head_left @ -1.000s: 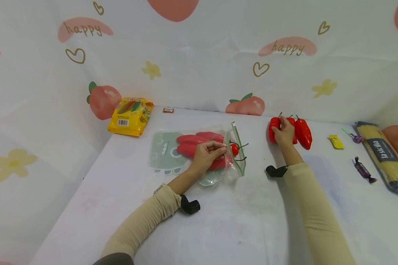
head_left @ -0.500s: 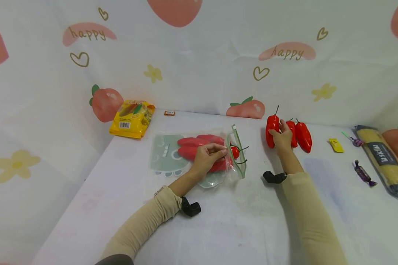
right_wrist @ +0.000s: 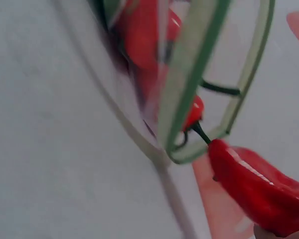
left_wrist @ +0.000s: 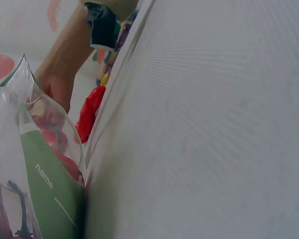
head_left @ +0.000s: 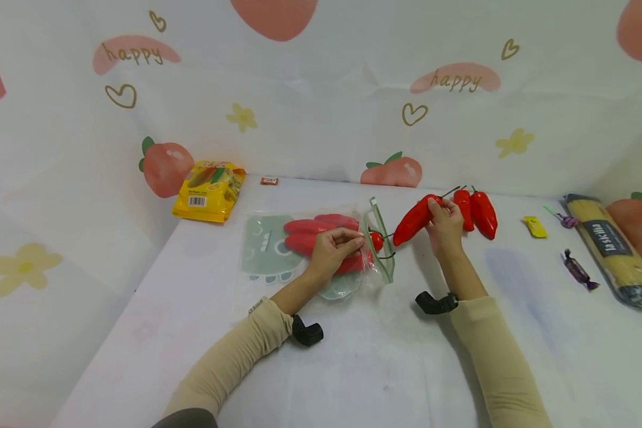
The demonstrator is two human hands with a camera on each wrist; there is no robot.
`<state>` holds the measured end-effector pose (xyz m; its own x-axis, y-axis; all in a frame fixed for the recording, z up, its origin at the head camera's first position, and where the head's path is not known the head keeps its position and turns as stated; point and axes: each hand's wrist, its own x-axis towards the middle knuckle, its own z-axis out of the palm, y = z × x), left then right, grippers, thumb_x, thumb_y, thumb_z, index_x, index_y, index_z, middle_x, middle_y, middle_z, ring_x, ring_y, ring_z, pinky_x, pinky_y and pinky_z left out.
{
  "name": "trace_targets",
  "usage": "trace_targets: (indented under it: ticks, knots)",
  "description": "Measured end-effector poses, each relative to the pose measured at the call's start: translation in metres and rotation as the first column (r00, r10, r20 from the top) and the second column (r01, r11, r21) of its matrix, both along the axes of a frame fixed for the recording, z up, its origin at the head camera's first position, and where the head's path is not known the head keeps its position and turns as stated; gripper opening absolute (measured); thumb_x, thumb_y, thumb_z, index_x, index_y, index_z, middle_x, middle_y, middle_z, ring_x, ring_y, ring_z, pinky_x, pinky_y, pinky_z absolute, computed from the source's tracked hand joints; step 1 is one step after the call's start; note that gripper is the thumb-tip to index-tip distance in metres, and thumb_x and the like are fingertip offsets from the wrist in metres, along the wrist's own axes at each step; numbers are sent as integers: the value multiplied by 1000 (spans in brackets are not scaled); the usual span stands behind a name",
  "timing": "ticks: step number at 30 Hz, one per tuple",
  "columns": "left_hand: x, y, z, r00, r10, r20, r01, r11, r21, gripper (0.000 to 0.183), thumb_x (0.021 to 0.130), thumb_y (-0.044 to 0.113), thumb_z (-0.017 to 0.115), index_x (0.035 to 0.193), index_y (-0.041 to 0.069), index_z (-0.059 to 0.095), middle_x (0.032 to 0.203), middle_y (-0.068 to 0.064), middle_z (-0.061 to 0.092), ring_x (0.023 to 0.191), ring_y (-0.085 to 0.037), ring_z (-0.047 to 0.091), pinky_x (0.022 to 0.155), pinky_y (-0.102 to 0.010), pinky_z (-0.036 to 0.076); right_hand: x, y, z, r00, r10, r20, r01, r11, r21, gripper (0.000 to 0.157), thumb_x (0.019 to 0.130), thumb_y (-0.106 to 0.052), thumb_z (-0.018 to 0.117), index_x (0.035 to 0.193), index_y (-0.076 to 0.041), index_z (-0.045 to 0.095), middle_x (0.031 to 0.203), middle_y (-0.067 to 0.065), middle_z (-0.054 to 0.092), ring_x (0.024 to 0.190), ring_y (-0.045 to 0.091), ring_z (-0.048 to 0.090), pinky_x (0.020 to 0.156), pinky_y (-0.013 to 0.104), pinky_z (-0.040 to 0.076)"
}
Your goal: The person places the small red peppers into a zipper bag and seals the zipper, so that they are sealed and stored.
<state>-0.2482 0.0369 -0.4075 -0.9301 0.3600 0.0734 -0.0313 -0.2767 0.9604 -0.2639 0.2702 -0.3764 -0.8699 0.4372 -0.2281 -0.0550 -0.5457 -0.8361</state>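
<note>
My right hand (head_left: pixel 445 229) grips a red pepper (head_left: pixel 416 220) near its stem end, the tip pointing left toward a clear zip bag (head_left: pixel 257 217). In the right wrist view the held pepper (right_wrist: pixel 259 184) is close by the bag's green zip rim (right_wrist: pixel 189 84), which stands parted. With thumb and fingers my left hand (head_left: pixel 333 252) pinches the bag just behind its mouth. Several red peppers (head_left: pixel 302 226) lie inside, some stems poking out at the opening. The left wrist view shows the bag's green printed side (left_wrist: pixel 52 184).
Two more red peppers (head_left: pixel 483 214) lie right of my right hand. Farther right are a yellow packet (head_left: pixel 535 227), a lollipop (head_left: pixel 569 222), a purple wrapped candy (head_left: pixel 579 270) and a pasta pack (head_left: pixel 612 246). A yellow bag (head_left: pixel 208 191) and small candy (head_left: pixel 269 181) sit back left.
My right hand has picked up one pepper from the group, lifted it and carried it left toward the bag's mouth, tilting it over. My left hand has stayed on the bag.
</note>
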Motion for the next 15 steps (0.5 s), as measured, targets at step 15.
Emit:
trace_targets:
  ticks: [15]
  knots:
    - [-2,1,1,1000,-5,-20,6,998,57,22,85,-4,59,101,-19,55,73,7,66,66,-5,64,64,-18,55,13,-38,-33,1000,20,22,-24,977,213,22,90,-15,57,107,-14,43,91,-9,56,82,5,53,70,12,46]
